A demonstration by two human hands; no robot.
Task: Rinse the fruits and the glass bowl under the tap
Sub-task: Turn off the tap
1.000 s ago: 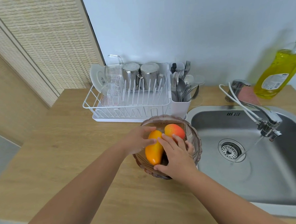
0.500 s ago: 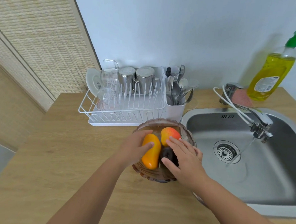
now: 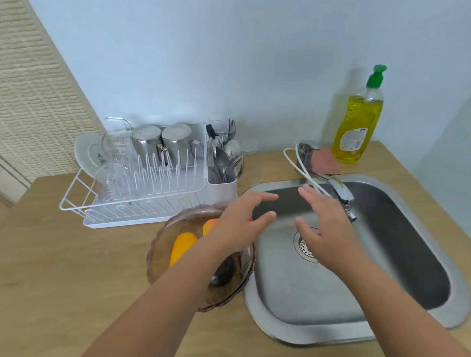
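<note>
Looks like the reach-for-the-tap step: both hands are up over the sink (image 3: 436,328), empty, fingers spread and relaxed, gripping nothing. The right hand (image 3: 324,228) is just short of the tap (image 3: 340,191), which sits right past its fingertips. The left hand (image 3: 238,227) hovers over the sink's near-left corner.

The glass bowl (image 3: 174,226) sits on the counter under the left forearm, touching or nearly touching the sink rim. Inside it there's an orange-yellow fruit (image 3: 182,247) and a peachy one (image 3: 209,225) beside it, plus something dark lower down I can't make out. Nothing's rinsed yet, I'd say — I see no water running.

Next move probably calls for the right hand to get on the tap lever and open it, then for a hand to go back for the fruits.

The surface is a light wood counter (image 3: 69,271). Beyond the left hand there's a white dish rack (image 3: 136,203) with steel cups, glassware and cutlery. Beyond the right hand stands a yellow soap bottle (image 3: 358,126) — pale wall behind it all.
</note>
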